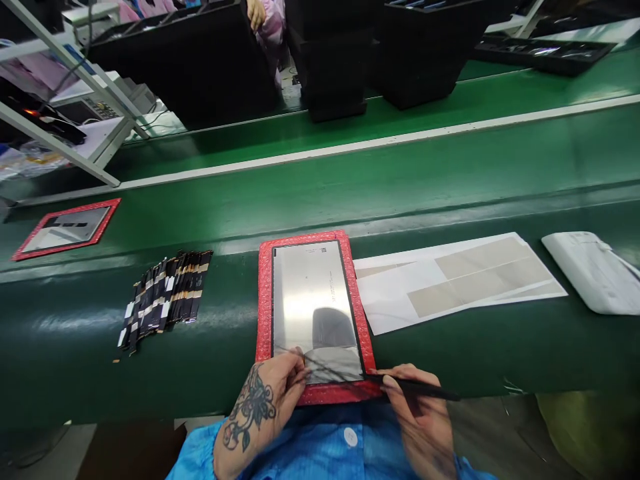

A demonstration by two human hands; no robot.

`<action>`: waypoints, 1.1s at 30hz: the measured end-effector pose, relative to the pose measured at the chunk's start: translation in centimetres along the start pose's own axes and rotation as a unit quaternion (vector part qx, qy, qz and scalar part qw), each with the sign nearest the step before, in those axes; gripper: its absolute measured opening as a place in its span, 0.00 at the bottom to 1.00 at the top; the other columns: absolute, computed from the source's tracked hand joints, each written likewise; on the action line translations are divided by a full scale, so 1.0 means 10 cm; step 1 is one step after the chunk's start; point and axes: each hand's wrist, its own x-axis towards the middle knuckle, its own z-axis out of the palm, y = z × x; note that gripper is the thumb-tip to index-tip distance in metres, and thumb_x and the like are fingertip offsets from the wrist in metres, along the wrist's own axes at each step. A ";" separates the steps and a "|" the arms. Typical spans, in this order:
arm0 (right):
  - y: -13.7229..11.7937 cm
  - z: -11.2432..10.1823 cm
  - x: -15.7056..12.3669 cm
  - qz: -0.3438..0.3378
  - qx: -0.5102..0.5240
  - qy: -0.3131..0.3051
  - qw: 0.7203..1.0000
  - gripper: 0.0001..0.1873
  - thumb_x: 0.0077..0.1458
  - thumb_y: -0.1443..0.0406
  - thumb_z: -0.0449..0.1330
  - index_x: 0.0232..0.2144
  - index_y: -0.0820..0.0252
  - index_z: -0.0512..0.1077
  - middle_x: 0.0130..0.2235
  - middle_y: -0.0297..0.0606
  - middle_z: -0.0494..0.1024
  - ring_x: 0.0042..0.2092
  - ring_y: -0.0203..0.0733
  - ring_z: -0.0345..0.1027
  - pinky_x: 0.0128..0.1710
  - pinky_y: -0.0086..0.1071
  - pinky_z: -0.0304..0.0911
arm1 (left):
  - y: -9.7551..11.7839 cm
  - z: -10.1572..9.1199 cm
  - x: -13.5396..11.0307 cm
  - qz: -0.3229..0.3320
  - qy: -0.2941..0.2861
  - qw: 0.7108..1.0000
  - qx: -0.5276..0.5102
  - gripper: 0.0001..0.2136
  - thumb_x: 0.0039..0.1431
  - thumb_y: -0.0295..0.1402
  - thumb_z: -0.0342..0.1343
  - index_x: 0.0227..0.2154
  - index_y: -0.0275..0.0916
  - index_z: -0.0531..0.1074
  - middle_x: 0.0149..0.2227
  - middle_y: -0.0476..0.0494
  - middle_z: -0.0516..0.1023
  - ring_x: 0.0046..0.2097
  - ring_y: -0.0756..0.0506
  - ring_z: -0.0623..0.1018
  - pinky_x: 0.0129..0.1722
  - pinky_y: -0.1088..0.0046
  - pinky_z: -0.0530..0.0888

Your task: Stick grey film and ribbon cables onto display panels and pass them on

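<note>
A silver-backed display panel (300, 287) with a thin black border lies on a red bubble-wrap pad (265, 300) in front of me. My left hand (280, 383) is over the panel's lower left corner, thumb and fingers pinched together. What they hold, if anything, is hidden. In my right hand (420, 407), at the lower right corner, is a slim black tool that looks like tweezers (430, 389), its tip pointing left at the panel's edge. Dark reflections cross the panel's shiny lower part.
Left of the pad lies a pile of black flex-cable strips (167, 293). White sheets with grey-beige strips (465, 277) are on the right, beside a white pouch (593, 270). Another panel on red wrap (70, 227) sits far left. Black bins (325, 60) stand behind, near another person's hand (256, 13).
</note>
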 end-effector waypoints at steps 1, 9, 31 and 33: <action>-0.01 0.00 0.00 -0.005 -0.010 -0.006 1.000 0.11 0.47 0.56 0.69 0.32 0.51 0.73 0.30 0.33 0.80 0.32 0.46 0.76 0.33 0.37 0.74 | -0.02 0.01 -0.01 0.001 0.009 1.000 0.003 0.08 0.60 0.37 0.50 0.28 0.43 0.70 0.23 0.52 0.73 0.26 0.49 0.71 0.29 0.78 0.68; -0.03 0.00 0.02 -0.016 -0.005 -0.025 1.000 0.10 0.48 0.57 0.68 0.32 0.50 0.74 0.31 0.34 0.80 0.32 0.46 0.76 0.32 0.37 0.75 | 0.12 0.02 -0.02 0.007 0.025 1.000 -0.011 0.09 0.63 0.32 0.48 0.29 0.42 0.72 0.22 0.52 0.71 0.24 0.50 0.70 0.30 0.77 0.70; -0.15 -0.27 0.29 -0.169 -0.076 0.077 0.980 0.02 0.55 0.61 0.61 0.31 0.49 0.74 0.37 0.40 0.80 0.36 0.52 0.78 0.36 0.49 0.76 | -0.10 0.26 -0.07 0.233 0.279 0.915 0.173 0.10 0.65 0.29 0.49 0.43 0.42 0.75 0.41 0.44 0.80 0.44 0.45 0.78 0.47 0.69 0.73; -0.17 -0.20 0.21 -0.263 -0.138 -0.011 0.955 0.12 0.54 0.65 0.59 0.40 0.45 0.77 0.45 0.42 0.81 0.40 0.54 0.79 0.34 0.46 0.79 | -0.15 0.27 -0.06 0.307 0.290 0.881 0.214 0.13 0.67 0.30 0.47 0.48 0.43 0.74 0.49 0.42 0.79 0.56 0.41 0.73 0.61 0.57 0.63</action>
